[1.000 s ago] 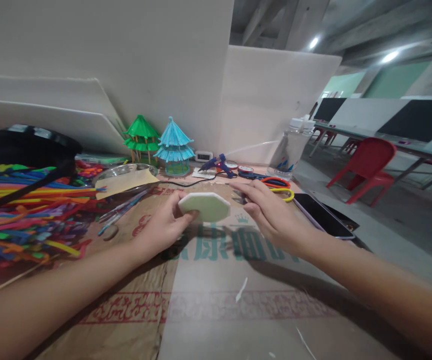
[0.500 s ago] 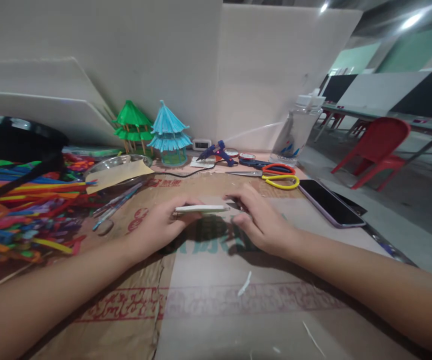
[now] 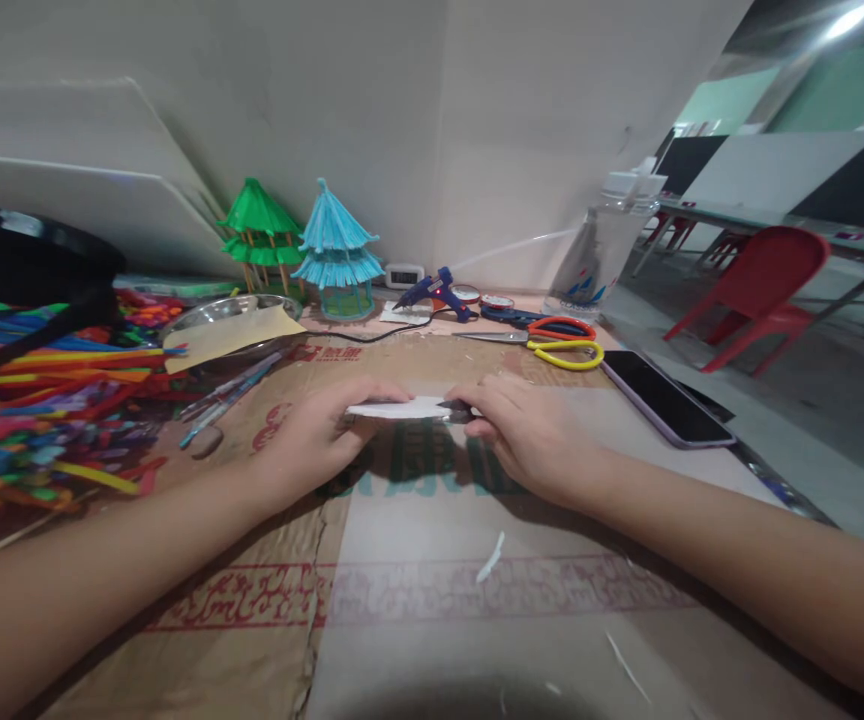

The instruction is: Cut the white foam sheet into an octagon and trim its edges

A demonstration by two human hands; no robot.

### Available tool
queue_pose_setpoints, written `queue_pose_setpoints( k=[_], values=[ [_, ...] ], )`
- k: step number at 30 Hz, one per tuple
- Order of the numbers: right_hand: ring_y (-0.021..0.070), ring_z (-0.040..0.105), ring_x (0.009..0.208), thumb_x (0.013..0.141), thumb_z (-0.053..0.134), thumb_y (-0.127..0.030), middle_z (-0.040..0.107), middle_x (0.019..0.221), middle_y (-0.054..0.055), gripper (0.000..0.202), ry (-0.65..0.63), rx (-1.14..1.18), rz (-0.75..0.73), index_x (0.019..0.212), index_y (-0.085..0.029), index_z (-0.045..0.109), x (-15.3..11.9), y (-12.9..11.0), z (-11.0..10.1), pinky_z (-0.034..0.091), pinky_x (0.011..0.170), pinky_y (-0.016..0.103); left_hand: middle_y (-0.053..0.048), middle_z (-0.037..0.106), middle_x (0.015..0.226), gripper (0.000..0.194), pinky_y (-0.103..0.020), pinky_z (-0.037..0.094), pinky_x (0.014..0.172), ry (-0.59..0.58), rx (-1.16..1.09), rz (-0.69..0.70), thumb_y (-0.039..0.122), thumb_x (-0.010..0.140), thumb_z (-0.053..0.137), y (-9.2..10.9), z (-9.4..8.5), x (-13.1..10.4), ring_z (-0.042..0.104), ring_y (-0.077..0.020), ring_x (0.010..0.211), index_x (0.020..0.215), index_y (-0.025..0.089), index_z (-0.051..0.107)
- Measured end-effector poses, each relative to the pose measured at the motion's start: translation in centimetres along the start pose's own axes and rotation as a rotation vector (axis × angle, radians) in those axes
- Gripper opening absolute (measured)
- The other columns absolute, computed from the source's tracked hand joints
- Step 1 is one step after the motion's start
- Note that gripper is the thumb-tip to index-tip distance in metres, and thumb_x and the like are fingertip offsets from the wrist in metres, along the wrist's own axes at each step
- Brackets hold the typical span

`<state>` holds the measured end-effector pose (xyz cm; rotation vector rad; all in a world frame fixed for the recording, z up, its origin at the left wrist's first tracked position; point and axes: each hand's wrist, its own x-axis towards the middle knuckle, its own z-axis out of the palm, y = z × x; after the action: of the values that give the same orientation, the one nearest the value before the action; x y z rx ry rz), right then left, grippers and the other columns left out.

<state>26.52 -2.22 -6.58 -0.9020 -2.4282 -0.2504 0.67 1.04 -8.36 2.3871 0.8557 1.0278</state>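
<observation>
My left hand [image 3: 313, 432] is closed on the edge of a thin, flat white piece [image 3: 411, 408], held nearly edge-on above the work surface. Facing it, my right hand [image 3: 541, 428] pinches a small dark pointed tool [image 3: 460, 409]. Its tip meets the right end of the white piece; most of the tool is hidden by my fingers, so its exact kind cannot be made out. Below the hands, a white sliver [image 3: 490, 557] and a thinner white strip [image 3: 625, 665] lie on the translucent sheet [image 3: 417, 660] over printed cardboard [image 3: 244, 660].
Colourful pipe cleaners [image 3: 42, 400] crowd the left, beside a metal bowl [image 3: 214, 315]. A green model pavilion [image 3: 261, 215], a blue one [image 3: 338, 240], a hot glue gun [image 3: 439, 290], scissors [image 3: 563, 345] and a clear bottle [image 3: 597, 250] stand or lie behind. A phone [image 3: 661, 395] lies at right.
My right hand has moved left and brought the dark tool's tip against the white piece. That piece has tilted, showing more of its flat face. The view has shifted slightly.
</observation>
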Motion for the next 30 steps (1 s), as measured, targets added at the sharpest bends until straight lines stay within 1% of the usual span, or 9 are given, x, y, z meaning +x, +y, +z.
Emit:
queue_pose_setpoints(
  k=[6,12,19,22,25,28,30],
  values=[
    [0.0214,0.051,0.073,0.105,0.021,-0.043,0.064,0.085,0.011,0.054,-0.002,0.007,-0.024,0.113,-0.009,0.062,-0.03,0.07,-0.24,0.040,0.067,0.033,-0.003,0.073,0.113,0.038,-0.034,0.050,0.098,-0.014,0.000,0.017,0.004,0.079,0.047,-0.06,0.02,0.01,0.067,-0.0196,0.108,0.109,0.020,0.064],
    [0.0213,0.050,0.073,0.106,0.022,-0.038,0.063,0.084,0.011,0.050,-0.006,-0.002,-0.042,0.114,-0.009,0.061,0.01,-0.01,-0.42,0.040,0.067,0.032,-0.003,0.074,0.111,0.037,-0.035,0.051,0.098,-0.011,0.007,0.012,0.005,0.078,0.047,0.08,0.00,0.11,0.068,-0.0202,0.107,0.107,0.020,0.065],
    [0.0203,0.051,0.073,0.106,0.023,-0.039,0.064,0.083,0.010,0.049,-0.009,-0.005,-0.029,0.112,-0.010,0.062,0.06,-0.13,-0.35,0.039,0.066,0.031,-0.004,0.073,0.112,0.037,-0.037,0.051,0.098,-0.022,-0.013,0.004,0.005,0.079,0.048,-0.02,0.07,0.03,0.067,-0.0211,0.108,0.108,0.021,0.064],
    [0.0203,0.050,0.071,0.106,0.026,-0.036,0.064,0.082,0.010,0.046,0.001,-0.046,-0.041,0.111,-0.010,0.064,0.15,-0.18,-0.42,0.038,0.065,0.031,-0.004,0.073,0.111,0.033,-0.038,0.051,0.098,-0.027,-0.026,-0.012,0.008,0.082,0.050,0.04,0.10,0.06,0.067,-0.0213,0.107,0.108,0.022,0.064],
    [0.0207,0.051,0.072,0.105,0.029,-0.032,0.064,0.081,0.010,0.042,0.010,-0.075,-0.047,0.110,-0.011,0.065,0.25,-0.26,-0.58,0.038,0.065,0.031,-0.004,0.073,0.110,0.026,-0.036,0.051,0.097,-0.042,-0.038,-0.037,0.014,0.087,0.050,0.11,0.10,0.11,0.067,-0.0210,0.105,0.107,0.023,0.065],
    [0.0204,0.051,0.072,0.105,0.031,-0.031,0.064,0.081,0.009,0.039,0.014,-0.086,-0.043,0.111,-0.012,0.065,0.32,-0.33,-0.73,0.038,0.065,0.031,-0.003,0.074,0.109,0.021,-0.035,0.052,0.096,-0.050,-0.049,-0.063,0.020,0.091,0.051,0.18,0.10,0.14,0.068,-0.0211,0.105,0.106,0.024,0.065],
    [0.0199,0.051,0.071,0.105,0.032,-0.030,0.064,0.081,0.009,0.039,0.027,-0.082,-0.046,0.110,-0.013,0.066,0.35,-0.33,-0.77,0.038,0.064,0.031,-0.003,0.074,0.109,0.020,-0.035,0.052,0.096,-0.055,-0.049,-0.058,0.022,0.092,0.051,0.25,0.11,0.15,0.068,-0.0212,0.104,0.105,0.023,0.065]
  ],
)
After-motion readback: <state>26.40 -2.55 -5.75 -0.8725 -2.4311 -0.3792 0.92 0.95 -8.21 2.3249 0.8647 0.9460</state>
